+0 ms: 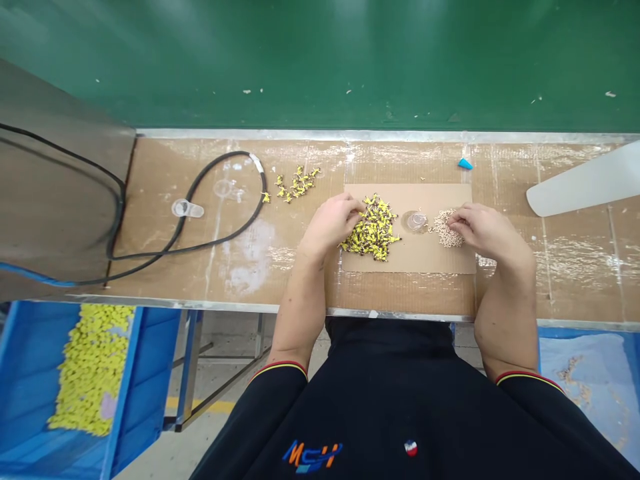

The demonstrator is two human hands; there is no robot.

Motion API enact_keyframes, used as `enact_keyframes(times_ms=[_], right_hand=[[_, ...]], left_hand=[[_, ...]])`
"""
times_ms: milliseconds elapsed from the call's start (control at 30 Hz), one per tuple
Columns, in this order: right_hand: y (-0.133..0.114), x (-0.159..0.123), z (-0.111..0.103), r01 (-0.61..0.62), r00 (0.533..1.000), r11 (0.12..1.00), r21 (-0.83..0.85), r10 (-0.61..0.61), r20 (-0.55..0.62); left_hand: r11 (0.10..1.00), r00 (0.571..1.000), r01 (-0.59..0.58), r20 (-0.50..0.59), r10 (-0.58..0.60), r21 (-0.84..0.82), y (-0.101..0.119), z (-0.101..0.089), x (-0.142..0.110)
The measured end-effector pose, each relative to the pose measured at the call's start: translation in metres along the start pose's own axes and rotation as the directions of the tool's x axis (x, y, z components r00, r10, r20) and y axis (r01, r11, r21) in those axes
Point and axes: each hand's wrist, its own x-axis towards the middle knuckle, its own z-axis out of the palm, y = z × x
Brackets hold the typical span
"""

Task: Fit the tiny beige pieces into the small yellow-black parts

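A heap of small yellow and dark figure-like pieces (pixel 373 230) lies on the left part of a flat cardboard sheet (pixel 425 260). My left hand (pixel 336 220) is at the heap's left edge, its fingers bent together; what they pinch, if anything, is too small to make out. On the right of the sheet is a pile of tiny pale pink-beige parts (pixel 445 230). The fingertips of my right hand (pixel 480 227) are closed at this pile, and a held part cannot be distinguished. Between the two piles stands a small clear round container (pixel 416 221).
Several more yellow pieces (pixel 299 183) lie to the left, near a looped black cable (pixel 225 241) and a clear plastic scoop-like piece (pixel 187 209). A blue cap (pixel 465 164) and a white cylinder (pixel 585 180) are at right. Blue bins (pixel 150 373) stand below the table.
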Motion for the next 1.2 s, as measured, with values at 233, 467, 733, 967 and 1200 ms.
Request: enact_keyframes(times_ms=[233, 467, 733, 967, 1200], right_hand=[[0.003, 0.002, -0.006, 0.000, 0.999, 0.998, 0.070, -0.004, 0.052], [0.005, 0.002, -0.003, 0.017, 0.999, 0.999, 0.039, -0.019, 0.051], [0.003, 0.000, -0.014, -0.031, 0.999, 0.995, 0.092, 0.029, 0.032], [-0.002, 0.001, -0.022, -0.160, 0.987, 0.982, 0.102, 0.155, 0.048], [-0.008, 0.008, -0.028, -0.342, 0.935, 0.938, 0.059, 0.334, 0.119]], left_hand=[[1.000, 1.000, -0.013, -0.016, 0.013, -0.018, -0.001, -0.002, 0.000], [0.979, 0.974, -0.027, -0.227, -0.021, -0.204, 0.011, -0.006, 0.000], [0.877, 0.915, -0.006, -0.357, -0.190, -0.480, 0.022, 0.004, 0.008], [0.619, 0.944, -0.078, -0.258, -0.208, -0.782, 0.022, 0.014, 0.016], [0.542, 0.940, -0.027, -0.206, -0.272, -0.840, 0.023, 0.009, 0.015]])
